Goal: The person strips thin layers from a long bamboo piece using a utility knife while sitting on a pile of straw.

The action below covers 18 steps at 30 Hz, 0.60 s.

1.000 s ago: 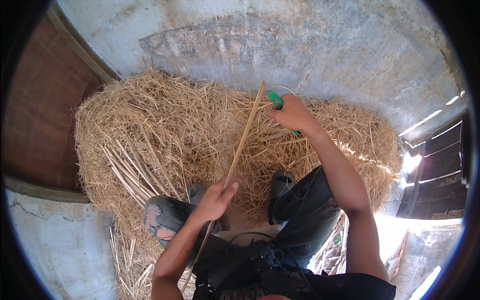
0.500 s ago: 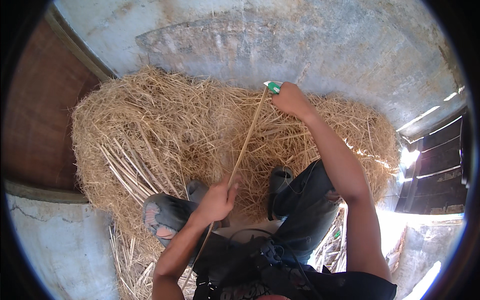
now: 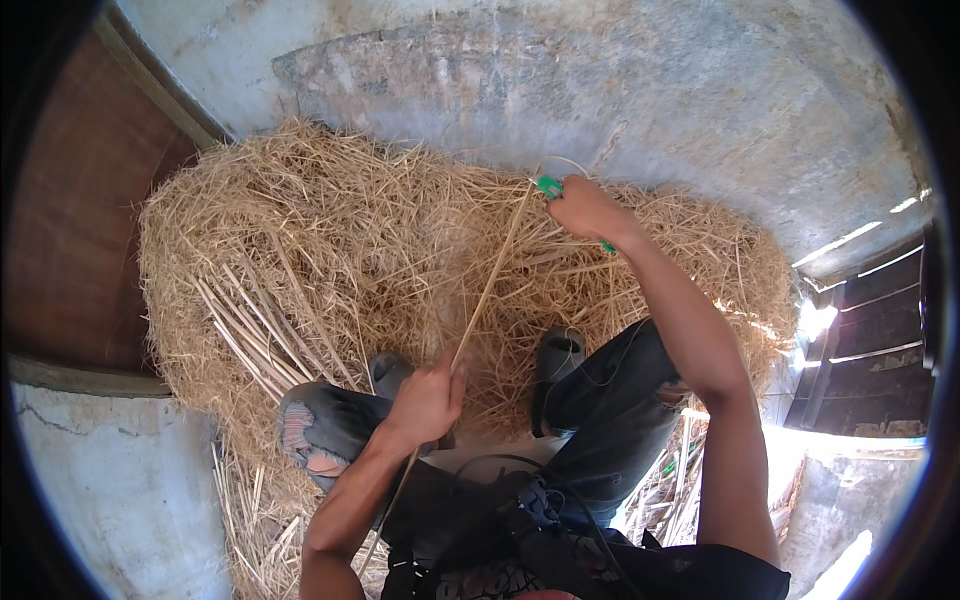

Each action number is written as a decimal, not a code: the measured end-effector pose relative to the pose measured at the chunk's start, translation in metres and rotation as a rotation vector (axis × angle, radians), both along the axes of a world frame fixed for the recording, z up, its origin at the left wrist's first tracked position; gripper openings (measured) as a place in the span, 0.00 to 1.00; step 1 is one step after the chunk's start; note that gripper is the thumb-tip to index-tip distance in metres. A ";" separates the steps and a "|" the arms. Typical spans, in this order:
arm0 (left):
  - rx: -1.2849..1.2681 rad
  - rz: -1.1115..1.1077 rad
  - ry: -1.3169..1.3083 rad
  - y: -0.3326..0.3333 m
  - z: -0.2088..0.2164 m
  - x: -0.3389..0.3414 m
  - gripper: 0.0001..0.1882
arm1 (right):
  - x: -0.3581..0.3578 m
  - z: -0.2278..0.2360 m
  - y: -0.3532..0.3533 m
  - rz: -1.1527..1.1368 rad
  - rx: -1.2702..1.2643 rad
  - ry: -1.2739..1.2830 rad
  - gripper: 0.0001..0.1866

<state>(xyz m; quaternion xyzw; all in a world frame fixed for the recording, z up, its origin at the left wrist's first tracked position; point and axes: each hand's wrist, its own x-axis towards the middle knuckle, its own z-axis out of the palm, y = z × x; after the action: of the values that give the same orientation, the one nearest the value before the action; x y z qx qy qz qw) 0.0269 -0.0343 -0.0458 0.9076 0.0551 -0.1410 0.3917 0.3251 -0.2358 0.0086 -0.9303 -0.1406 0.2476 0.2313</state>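
A long, thin bamboo strip (image 3: 490,285) slants from my lap up toward the far wall. My left hand (image 3: 427,403) is closed around its lower part, near my left knee. Farther off, my right hand (image 3: 587,208) grips a green-handled knife (image 3: 549,187), whose handle shows at both sides of the fist. The knife's pale tip meets the far end of the strip. A thin pale curl (image 3: 566,160) arcs just beyond the right fist; whether it is joined to the strip, I cannot tell.
Piled straw (image 3: 330,220) lies before my feet, against a weathered wall (image 3: 560,90). Several cut strips (image 3: 255,340) rest on it at the left, and more pale strips (image 3: 255,510) lie at the lower left. A brown panel (image 3: 80,230) stands left; dark boards (image 3: 870,340) stand right.
My right hand and the knife have shifted slightly nearer and right, and a thin curl now shows beyond them. My left hand has moved slightly left and nearer, still on the strip.
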 end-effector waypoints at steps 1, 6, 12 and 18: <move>0.001 0.001 0.005 -0.001 0.004 0.001 0.19 | 0.001 -0.001 -0.001 0.014 0.006 -0.007 0.17; 0.006 0.016 -0.023 0.000 0.008 0.004 0.17 | 0.005 0.002 -0.011 0.011 0.108 0.169 0.15; 0.098 0.115 -0.067 0.005 0.003 0.017 0.17 | -0.034 0.023 0.013 0.109 0.229 0.271 0.17; 0.114 0.099 -0.114 0.000 -0.005 0.010 0.20 | -0.006 0.002 0.001 0.003 0.341 -0.076 0.24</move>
<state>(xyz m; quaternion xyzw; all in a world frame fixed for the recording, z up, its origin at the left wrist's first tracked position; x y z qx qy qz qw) 0.0374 -0.0340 -0.0511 0.9311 0.0853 -0.0663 0.3485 0.3189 -0.2344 0.0101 -0.8860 -0.1904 0.1851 0.3801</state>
